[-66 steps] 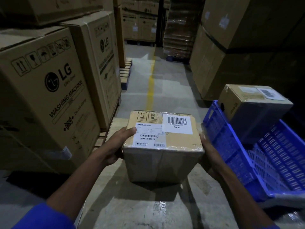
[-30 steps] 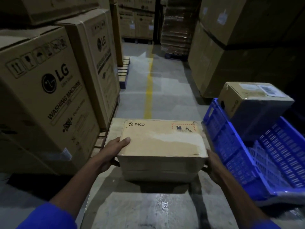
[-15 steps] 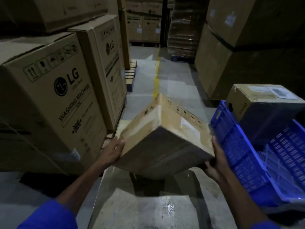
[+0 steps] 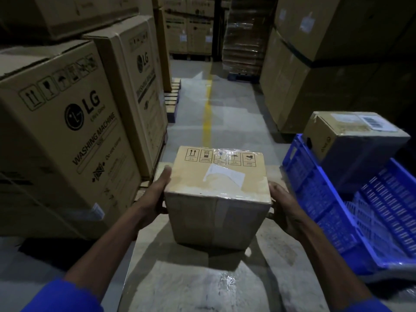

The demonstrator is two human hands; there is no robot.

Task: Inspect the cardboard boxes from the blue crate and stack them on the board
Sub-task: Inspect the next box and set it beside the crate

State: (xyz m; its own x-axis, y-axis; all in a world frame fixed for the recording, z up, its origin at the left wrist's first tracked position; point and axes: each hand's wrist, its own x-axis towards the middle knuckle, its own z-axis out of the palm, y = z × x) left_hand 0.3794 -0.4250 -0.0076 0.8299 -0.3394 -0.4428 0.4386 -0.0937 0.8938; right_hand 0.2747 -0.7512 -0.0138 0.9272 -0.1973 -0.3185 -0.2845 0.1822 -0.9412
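Note:
I hold a brown cardboard box between both hands above the pale board. Its top face shows a row of handling symbols and a torn white label. My left hand grips the left side with the thumb on the top edge. My right hand grips the right side, fingers curled under the box. A second cardboard box with a barcode label sits in the blue crate at the right.
Tall LG washing machine cartons stand close on the left. Large stacked cartons rise on the right behind the crate. An aisle with a yellow floor line runs ahead, wrapped pallets at its end.
I have turned the box over in my hands: first the barcode face was up, then the PICO side, then it tilted, and now the handling-symbol face is on top.

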